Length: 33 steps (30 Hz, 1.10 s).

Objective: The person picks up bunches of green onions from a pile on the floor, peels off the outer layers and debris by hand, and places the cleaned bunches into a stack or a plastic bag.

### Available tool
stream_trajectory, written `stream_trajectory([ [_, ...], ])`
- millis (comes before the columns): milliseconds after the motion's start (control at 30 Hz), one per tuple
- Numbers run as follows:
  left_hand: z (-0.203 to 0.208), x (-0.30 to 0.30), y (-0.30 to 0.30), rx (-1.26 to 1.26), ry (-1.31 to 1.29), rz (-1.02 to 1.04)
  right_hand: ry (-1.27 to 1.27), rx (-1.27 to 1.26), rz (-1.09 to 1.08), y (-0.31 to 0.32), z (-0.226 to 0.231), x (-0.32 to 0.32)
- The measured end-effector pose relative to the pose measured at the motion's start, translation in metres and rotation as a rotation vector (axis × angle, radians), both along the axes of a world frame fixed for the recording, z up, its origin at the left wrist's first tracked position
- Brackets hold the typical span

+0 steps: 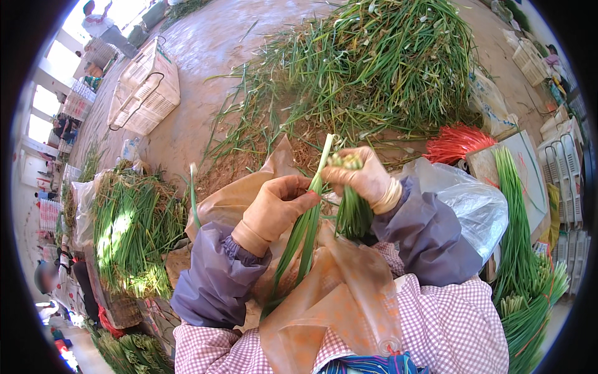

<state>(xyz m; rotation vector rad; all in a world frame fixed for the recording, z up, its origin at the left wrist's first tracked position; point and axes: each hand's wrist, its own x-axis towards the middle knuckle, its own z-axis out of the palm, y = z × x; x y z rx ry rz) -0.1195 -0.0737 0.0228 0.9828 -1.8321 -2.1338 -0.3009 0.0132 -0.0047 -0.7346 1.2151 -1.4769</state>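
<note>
Green leaves (300,234) are pinched by the left hand (272,209), white end up, in front of the lap. Just beside them, a small bunch (353,215) is clamped in the right hand (369,177), pale ends uppermost; whether leaves and bunch touch cannot quite be told. Beyond, a heap of greens (398,68) is spread on the floor (218,50), and red strands (458,142) are piled rightward.
</note>
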Motion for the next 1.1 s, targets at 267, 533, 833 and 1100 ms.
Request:
stream_trajectory([
  [267,0.012,0.003,-0.011,0.071,-0.020,0.106,0.043,-0.015,-0.405,0.008,0.000,-0.073],
  [533,0.001,-0.002,-0.003,0.073,0.020,-0.009,-0.131,-0.042,-0.224,-0.018,0.017,-0.020],
  [833,0.005,0.001,-0.016,0.150,-0.042,0.102,-0.113,0.075,-0.210,-0.006,0.009,-0.082],
  [1100,0.008,-0.066,-0.015,-0.411,0.199,-0.099,-0.138,-0.164,-0.044,-0.023,0.061,-0.041],
])
